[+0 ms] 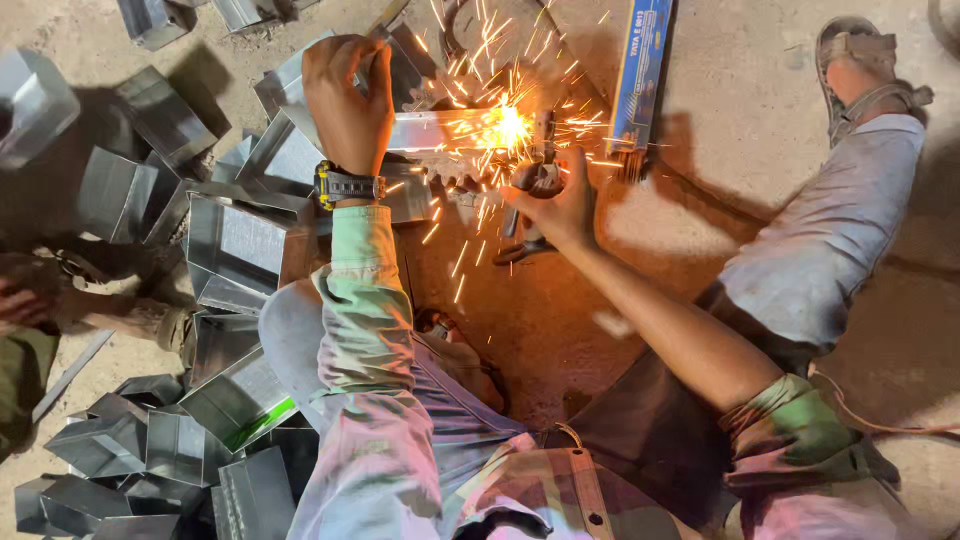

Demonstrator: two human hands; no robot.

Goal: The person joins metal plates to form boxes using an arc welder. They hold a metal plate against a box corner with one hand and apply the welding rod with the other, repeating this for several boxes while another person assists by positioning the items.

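While sparks fly, the left hand (348, 95) grips a shiny folded metal piece (440, 130); the right hand (555, 205) clasps a welding holder (535, 180).

floor: bare dusty concrete (760, 60), stained and scuffed | light: hard and bright from above, casting sharp dark shadows | left side: heap of folded sheet-metal pieces (150, 440) (grey, shiny, some stacked, some tipped over) | top: long blue box (640, 70) lying flat on the floor | walls, windows: out of view
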